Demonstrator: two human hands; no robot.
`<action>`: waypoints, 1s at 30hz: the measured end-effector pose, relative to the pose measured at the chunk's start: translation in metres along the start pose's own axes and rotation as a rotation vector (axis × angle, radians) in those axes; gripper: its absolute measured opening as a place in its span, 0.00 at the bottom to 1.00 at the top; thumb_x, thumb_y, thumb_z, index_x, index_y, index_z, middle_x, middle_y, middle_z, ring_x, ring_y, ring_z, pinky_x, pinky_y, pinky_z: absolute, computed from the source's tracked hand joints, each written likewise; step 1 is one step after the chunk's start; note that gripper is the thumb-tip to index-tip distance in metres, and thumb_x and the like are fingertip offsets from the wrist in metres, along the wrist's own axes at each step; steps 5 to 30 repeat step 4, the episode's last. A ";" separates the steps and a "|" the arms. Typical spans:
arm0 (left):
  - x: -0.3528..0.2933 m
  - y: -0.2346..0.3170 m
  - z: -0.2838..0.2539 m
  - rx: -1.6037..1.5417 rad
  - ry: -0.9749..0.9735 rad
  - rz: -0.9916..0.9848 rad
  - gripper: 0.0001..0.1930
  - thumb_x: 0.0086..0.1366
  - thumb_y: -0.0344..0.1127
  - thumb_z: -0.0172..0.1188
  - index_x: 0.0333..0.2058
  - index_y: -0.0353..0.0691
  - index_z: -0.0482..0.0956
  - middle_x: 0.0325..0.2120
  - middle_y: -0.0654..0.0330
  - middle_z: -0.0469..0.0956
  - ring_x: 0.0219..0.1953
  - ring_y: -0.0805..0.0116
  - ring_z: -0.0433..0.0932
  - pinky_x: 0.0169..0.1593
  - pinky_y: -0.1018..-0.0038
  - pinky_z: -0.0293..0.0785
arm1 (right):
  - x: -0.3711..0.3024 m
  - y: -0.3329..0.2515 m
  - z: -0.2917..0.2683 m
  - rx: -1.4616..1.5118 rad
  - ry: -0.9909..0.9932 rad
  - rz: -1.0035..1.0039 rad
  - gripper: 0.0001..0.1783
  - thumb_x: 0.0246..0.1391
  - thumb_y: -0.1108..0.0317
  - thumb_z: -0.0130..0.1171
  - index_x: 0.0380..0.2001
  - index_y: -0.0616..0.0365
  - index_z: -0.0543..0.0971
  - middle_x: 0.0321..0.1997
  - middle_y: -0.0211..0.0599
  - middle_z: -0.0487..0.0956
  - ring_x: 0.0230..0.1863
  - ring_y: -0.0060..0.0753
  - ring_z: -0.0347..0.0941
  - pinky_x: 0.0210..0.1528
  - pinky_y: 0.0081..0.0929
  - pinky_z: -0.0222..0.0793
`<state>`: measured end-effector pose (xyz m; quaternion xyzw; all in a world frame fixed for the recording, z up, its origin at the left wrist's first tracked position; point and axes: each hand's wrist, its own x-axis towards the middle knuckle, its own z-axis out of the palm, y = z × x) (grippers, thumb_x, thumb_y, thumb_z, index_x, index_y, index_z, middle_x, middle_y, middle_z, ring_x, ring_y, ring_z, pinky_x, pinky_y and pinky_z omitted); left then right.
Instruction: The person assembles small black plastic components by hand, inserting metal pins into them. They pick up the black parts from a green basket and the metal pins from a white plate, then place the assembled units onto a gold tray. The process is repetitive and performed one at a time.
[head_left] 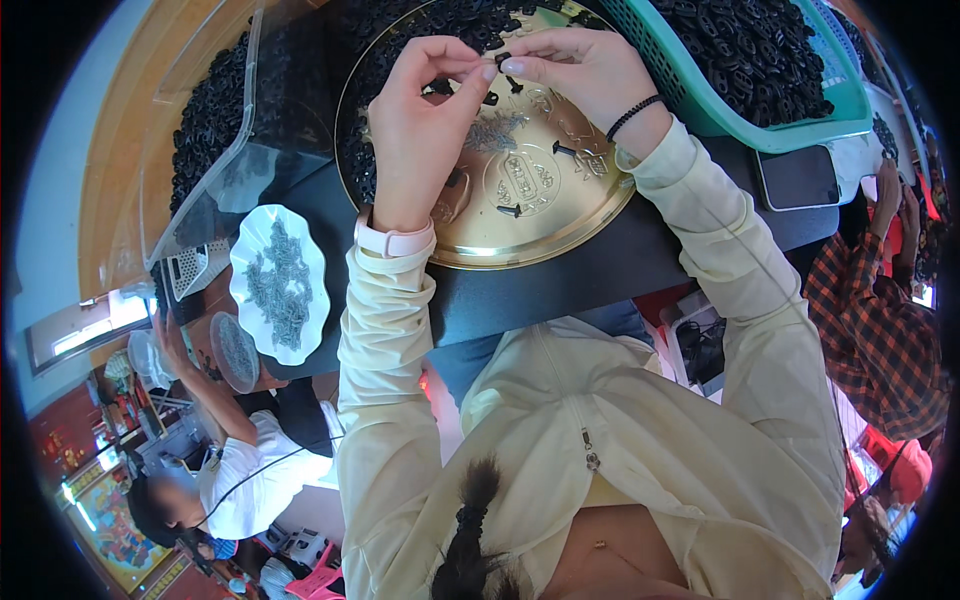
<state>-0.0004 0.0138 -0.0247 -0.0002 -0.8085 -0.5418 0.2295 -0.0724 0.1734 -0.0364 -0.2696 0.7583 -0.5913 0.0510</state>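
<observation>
Over a round gold tray (560, 238), both my hands meet with their fingertips almost touching. My right hand (585, 85) pinches a small black plastic piece (502, 60) between thumb and forefinger. Close against it, my left hand (420, 120) is closed in a pinch; whatever is between those fingertips is too small to name. Below the hands lies a little heap of thin silvery metal pieces (495, 132). Loose black parts, one (564, 150) at the right and another (511, 211) nearer me, rest on the tray. More black pieces crowd its far and left sides.
At the right stands a green basket (735, 122) full of black pieces, with a phone (798, 178) beside it. On the left are a clear box (245, 120) of black pieces and a white scalloped dish (312, 335) of small metal parts. Other people sit on both sides.
</observation>
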 end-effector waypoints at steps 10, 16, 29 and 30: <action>-0.001 -0.005 -0.001 0.023 -0.069 -0.024 0.11 0.54 0.29 0.63 0.36 0.39 0.73 0.28 0.64 0.79 0.30 0.80 0.76 0.32 0.83 0.70 | -0.001 0.005 0.002 -0.051 -0.023 0.049 0.14 0.45 0.59 0.65 0.36 0.52 0.82 0.32 0.35 0.82 0.34 0.25 0.78 0.39 0.20 0.71; -0.001 -0.005 -0.001 0.023 -0.069 -0.024 0.11 0.54 0.29 0.63 0.36 0.39 0.73 0.28 0.64 0.79 0.30 0.80 0.76 0.32 0.83 0.70 | -0.001 0.005 0.002 -0.051 -0.023 0.049 0.14 0.45 0.59 0.65 0.36 0.52 0.82 0.32 0.35 0.82 0.34 0.25 0.78 0.39 0.20 0.71; -0.001 -0.005 -0.001 0.023 -0.069 -0.024 0.11 0.54 0.29 0.63 0.36 0.39 0.73 0.28 0.64 0.79 0.30 0.80 0.76 0.32 0.83 0.70 | -0.001 0.005 0.002 -0.051 -0.023 0.049 0.14 0.45 0.59 0.65 0.36 0.52 0.82 0.32 0.35 0.82 0.34 0.25 0.78 0.39 0.20 0.71; -0.001 -0.005 -0.001 0.023 -0.069 -0.024 0.11 0.54 0.29 0.63 0.36 0.39 0.73 0.28 0.64 0.79 0.30 0.80 0.76 0.32 0.83 0.70 | -0.001 0.005 0.002 -0.051 -0.023 0.049 0.14 0.45 0.59 0.65 0.36 0.52 0.82 0.32 0.35 0.82 0.34 0.25 0.78 0.39 0.20 0.71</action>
